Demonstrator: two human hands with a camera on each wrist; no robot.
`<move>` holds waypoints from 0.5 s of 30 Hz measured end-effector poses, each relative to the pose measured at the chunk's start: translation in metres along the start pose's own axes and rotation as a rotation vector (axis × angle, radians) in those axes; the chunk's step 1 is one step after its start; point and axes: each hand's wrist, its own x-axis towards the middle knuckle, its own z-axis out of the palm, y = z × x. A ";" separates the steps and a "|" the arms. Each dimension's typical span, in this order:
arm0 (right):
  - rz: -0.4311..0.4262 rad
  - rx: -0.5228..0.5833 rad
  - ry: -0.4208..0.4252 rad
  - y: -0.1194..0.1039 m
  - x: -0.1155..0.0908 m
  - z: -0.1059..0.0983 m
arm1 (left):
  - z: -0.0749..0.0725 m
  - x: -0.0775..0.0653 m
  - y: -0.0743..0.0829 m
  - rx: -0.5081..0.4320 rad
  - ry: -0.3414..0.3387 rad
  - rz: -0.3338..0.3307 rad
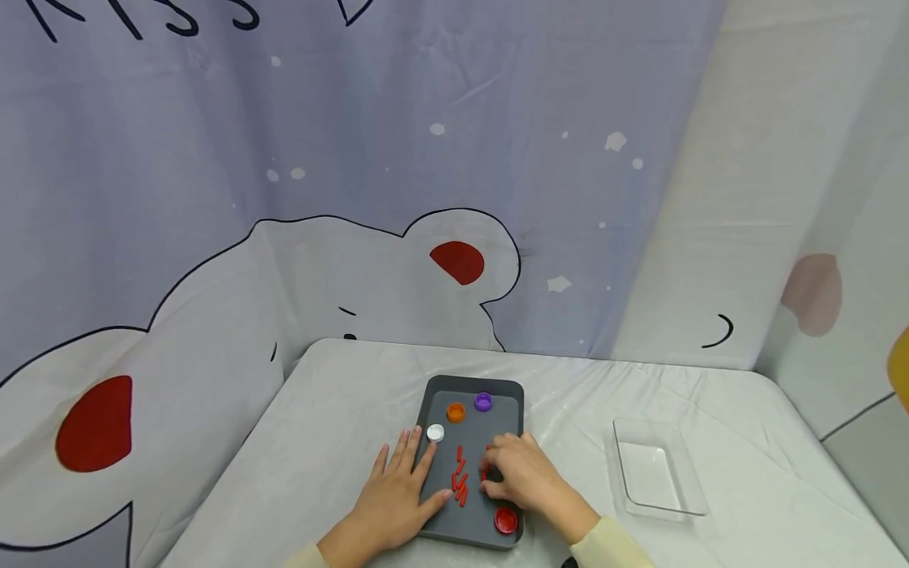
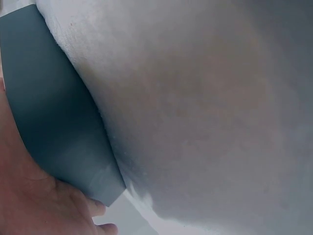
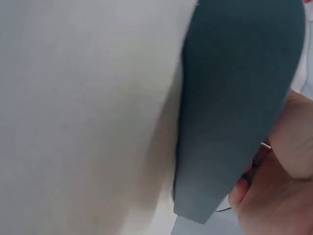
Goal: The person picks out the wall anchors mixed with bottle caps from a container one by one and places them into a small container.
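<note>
Two sets of fingers: left fingers (image 1: 409, 451) and right fingers (image 1: 501, 455). One grey tray (image 1: 472, 539) beneath both. Four round caps: one white cap (image 1: 435, 433) just beside the left fingertips, one orange cap (image 1: 456, 412) and one purple cap (image 1: 483, 402) beyond both sets, one red cap (image 1: 506, 521) on the near side of the right fingers. At least six red sticks (image 1: 459, 454) between the two sets, too overlapped for an exact number; at least one more right at the right fingers. One clear box (image 1: 663, 506) well to the right of the right fingers. One bench (image 1: 341, 410) under all.
</note>
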 end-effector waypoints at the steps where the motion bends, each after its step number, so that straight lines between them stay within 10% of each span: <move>1: 0.002 0.018 0.001 0.000 -0.001 -0.001 | 0.000 0.000 0.000 -0.001 -0.002 0.000; 15: 0.009 0.178 0.215 0.020 -0.038 -0.041 | 0.001 0.002 0.001 0.009 0.000 -0.003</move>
